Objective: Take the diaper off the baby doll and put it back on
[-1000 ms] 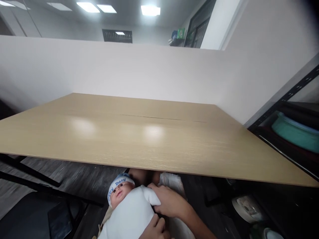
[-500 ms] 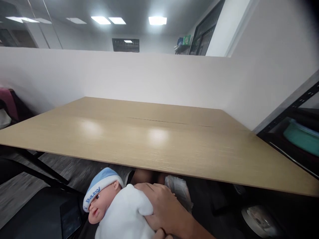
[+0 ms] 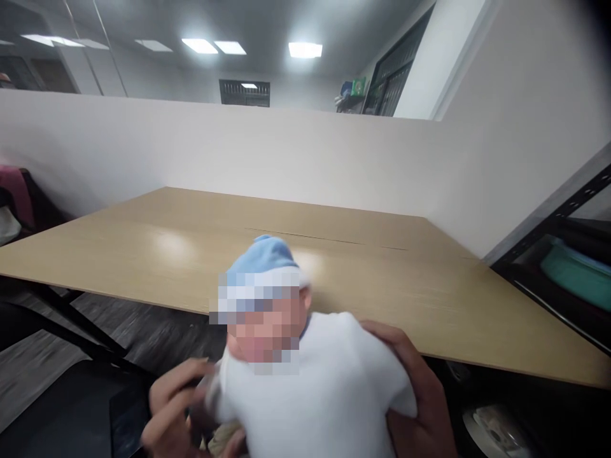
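A baby doll point(image 3: 315, 381) in a white top and a blue-and-white cap point(image 3: 267, 257) is held up in front of me, its head over the table's near edge. My right hand point(image 3: 424, 388) wraps round the doll's side and arm at the right, its fingers partly hidden behind the white cloth. At the doll's other arm, my left hand point(image 3: 179, 410) is closed with bent fingers on the sleeve, a little blurred. The doll's lower body lies outside the picture.
The wooden table point(image 3: 119, 254) stretches ahead to a white partition point(image 3: 286, 152). A black chair point(image 3: 62, 413) with a dark phone-like object point(image 3: 128, 420) on it stands at the left. On the right are a black shelf point(image 3: 539, 254) with a green item point(image 3: 577, 270) and a pale round object point(image 3: 496, 429) below.
The doll has moved up and right, from below the table edge to in front of it. My left hand now shows at its left; my right hand has shifted right along its side.
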The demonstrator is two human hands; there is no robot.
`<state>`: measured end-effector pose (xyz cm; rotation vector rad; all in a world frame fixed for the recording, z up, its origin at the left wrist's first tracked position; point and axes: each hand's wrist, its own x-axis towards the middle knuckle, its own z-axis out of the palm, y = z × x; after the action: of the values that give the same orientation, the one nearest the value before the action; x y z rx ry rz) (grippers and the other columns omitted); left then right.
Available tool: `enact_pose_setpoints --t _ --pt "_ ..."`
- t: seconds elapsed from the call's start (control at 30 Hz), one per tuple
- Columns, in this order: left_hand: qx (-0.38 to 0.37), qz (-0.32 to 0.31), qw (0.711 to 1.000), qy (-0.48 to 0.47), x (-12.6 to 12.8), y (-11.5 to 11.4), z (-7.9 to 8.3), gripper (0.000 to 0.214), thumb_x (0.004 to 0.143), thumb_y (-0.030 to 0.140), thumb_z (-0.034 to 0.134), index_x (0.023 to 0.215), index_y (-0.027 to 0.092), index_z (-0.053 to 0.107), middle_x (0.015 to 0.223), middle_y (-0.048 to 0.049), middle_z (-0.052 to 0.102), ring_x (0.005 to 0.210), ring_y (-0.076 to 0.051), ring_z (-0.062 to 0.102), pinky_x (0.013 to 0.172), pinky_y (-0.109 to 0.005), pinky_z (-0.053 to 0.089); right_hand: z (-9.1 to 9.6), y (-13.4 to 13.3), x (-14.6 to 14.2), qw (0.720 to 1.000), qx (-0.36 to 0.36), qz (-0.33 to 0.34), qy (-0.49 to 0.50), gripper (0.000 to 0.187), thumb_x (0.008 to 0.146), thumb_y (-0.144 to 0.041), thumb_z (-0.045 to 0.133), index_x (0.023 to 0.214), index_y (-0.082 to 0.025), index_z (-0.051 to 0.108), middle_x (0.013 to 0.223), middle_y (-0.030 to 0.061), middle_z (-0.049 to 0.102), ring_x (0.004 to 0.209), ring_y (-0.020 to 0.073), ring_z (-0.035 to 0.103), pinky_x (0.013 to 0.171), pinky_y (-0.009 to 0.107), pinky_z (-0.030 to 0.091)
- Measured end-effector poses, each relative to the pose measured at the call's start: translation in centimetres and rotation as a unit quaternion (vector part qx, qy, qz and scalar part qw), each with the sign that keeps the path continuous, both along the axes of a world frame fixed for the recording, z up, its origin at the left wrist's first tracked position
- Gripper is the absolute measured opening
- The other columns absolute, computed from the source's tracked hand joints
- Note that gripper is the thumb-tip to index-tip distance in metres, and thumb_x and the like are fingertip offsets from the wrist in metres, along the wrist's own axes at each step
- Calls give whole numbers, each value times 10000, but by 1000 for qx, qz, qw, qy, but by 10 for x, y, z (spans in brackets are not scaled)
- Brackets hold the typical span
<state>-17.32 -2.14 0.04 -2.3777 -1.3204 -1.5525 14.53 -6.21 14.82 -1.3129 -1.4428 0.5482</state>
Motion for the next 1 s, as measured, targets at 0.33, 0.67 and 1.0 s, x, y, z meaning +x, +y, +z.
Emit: enact_pose_setpoints --t 0.33,0.67,1.0 --pt "-326 -130 936 20 64 104 63 228 876 240 624 1088 253 540 976 -26 751 858 -250 727 706 -309 477 -16 61 30 994 -20 -78 -75 496 736 -274 567 1218 -241 679 1164 68 795 951 262 736 782 334 567" --pt "-347 -142 917 132 82 143 74 239 782 151 576 999 244 537 915 -28 745 838 -259 699 682 -299 371 -37 82 110 900 -164 -12 -404 251 967 -428 588 1148 -297 704 1093 49 811 869 261 738 669 315 431" --pt "-324 -79 912 239 74 165 69 273 825 307 666 1077 244 580 1031 -73 792 930 -320 741 665 -317 328 -81 92 143 912 -176 -41 -369 282 921 -424 565 1109 -261 698 1074 74 784 943 295 726 730 349 475"
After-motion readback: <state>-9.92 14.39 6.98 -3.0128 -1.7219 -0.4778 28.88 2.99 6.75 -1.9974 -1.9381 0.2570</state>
